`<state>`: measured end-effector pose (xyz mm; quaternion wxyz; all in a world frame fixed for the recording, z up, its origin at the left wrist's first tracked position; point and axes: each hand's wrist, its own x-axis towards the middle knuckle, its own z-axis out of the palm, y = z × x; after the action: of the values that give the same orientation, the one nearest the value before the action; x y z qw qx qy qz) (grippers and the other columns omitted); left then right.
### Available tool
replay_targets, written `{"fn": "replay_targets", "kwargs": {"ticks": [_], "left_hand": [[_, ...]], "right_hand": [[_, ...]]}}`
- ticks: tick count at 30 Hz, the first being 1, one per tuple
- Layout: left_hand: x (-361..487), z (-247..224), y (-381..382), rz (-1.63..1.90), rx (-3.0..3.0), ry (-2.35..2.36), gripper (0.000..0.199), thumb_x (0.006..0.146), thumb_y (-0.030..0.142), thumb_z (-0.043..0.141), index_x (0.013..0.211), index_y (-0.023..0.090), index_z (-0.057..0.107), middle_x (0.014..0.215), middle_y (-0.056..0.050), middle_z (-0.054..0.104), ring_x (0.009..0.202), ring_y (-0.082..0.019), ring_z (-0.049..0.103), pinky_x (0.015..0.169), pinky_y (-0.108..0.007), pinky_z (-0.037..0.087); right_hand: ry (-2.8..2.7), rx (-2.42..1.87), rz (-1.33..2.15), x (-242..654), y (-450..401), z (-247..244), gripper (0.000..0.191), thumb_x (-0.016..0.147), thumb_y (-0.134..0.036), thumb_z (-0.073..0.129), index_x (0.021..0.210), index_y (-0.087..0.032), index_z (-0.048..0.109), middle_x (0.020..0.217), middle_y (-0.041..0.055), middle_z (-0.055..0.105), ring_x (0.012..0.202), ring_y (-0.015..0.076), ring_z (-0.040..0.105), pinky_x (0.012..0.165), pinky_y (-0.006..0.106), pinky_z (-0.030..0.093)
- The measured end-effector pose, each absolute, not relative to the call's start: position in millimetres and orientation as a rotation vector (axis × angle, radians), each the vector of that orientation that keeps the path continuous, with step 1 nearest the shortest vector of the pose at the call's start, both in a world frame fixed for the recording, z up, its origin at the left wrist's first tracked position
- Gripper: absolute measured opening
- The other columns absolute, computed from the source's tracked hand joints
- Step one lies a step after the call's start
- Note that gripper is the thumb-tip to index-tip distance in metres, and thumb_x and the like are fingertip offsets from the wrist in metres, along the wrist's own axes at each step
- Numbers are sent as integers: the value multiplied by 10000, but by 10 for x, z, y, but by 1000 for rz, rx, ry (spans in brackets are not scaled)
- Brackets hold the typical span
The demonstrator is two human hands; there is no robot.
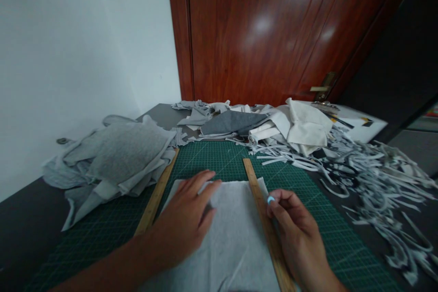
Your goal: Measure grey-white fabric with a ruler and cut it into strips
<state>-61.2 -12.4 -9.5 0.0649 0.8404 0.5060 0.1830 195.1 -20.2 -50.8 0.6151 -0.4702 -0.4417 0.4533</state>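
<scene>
A light grey piece of fabric (236, 223) lies flat on a green cutting mat (212, 157). Along its right side runs a wooden ruler (262, 210), with a narrow margin of cloth showing beyond it. My left hand (186, 214) is over the fabric's left part, fingers stretched out and apart; whether it presses on the cloth I cannot tell. Just right of the ruler, by the fabric's right edge, my right hand (294, 228) is closed in a pinch. A small bright blue spot shows at its fingertips, too small to name.
Another wooden ruler (159, 196) lies left of the fabric. Beside it is a heap of grey cloth (126, 150). More cloth pieces (236, 121) lie at the back, and tangled fabric strips (372, 191) spread on the right. A brown door (253, 32) stands behind the table.
</scene>
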Motion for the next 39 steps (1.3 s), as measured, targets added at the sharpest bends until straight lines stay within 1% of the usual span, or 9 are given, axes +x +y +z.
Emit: {"fn": "replay_targets", "kwargs": {"ticks": [4,12,17,20,21,24,28,31,39], "left_hand": [[-1177,-188,4,542,2501,1726,561,1020,365,550,1526,123,537,1561,-214,600,1484,-410,537,1237,-662,419],[-1948,-270,-121,378,2623,1613,695,1084,479,542,1714,293,314,1753,-78,424,1585,-332,446,1298,-553,381],[-2219,-194,-72,358,2569,1691,663,1021,502,626,1649,362,467,1726,-42,472,1522,-373,530,1226,-583,475],[-1895,3,-103,417,2559,1757,466,976,449,642,1395,259,719,1529,-120,672,1384,-415,644,1190,-648,487],[-1684,85,-138,487,2577,1753,369,975,349,602,1289,239,761,1457,-125,714,1350,-404,662,1178,-641,495],[-893,273,-264,554,2650,1363,363,966,207,572,1289,260,729,1440,-86,713,1335,-324,662,1175,-542,509],[-64,188,-234,480,2700,839,409,1015,359,604,1396,212,636,1554,-150,610,1503,-351,521,1242,-564,438],[139,-10,-73,440,2731,741,341,1006,397,603,1268,192,677,1459,-169,641,1451,-359,555,1192,-574,481],[109,-87,29,403,2864,689,383,1002,532,606,1224,235,701,1246,-150,651,1294,-394,600,1035,-628,531]], "right_hand": [[-1060,-1113,1040,1939,-210,-489,369,886,-593,837,909,-248,709,798,-3,612,755,199,535,673,283,476],[-1120,-1125,1023,1977,-195,-558,366,911,-604,817,924,-251,719,821,2,616,771,202,562,681,275,505],[-1194,-1154,1045,2037,-187,-600,337,955,-591,784,969,-261,720,840,2,624,758,199,574,668,267,516],[-1215,-1153,1037,2054,-190,-612,309,980,-572,764,981,-266,717,858,4,636,781,204,585,690,268,524],[-1217,-1154,1034,2054,-193,-612,309,976,-569,768,980,-264,718,855,6,641,782,206,588,692,270,526],[-1179,-1166,1006,2039,-206,-588,340,923,-581,808,940,-254,719,803,6,640,747,208,581,663,273,522],[-1087,-1113,1078,2003,-211,-536,338,860,-564,845,928,-264,708,808,19,688,737,238,641,661,322,568],[-977,-1069,1142,1996,-202,-523,324,832,-527,865,953,-272,707,861,33,730,789,267,700,705,367,607],[-857,-1040,1124,2026,-180,-547,358,789,-533,893,923,-272,688,803,-3,692,732,218,663,648,306,571]]}}
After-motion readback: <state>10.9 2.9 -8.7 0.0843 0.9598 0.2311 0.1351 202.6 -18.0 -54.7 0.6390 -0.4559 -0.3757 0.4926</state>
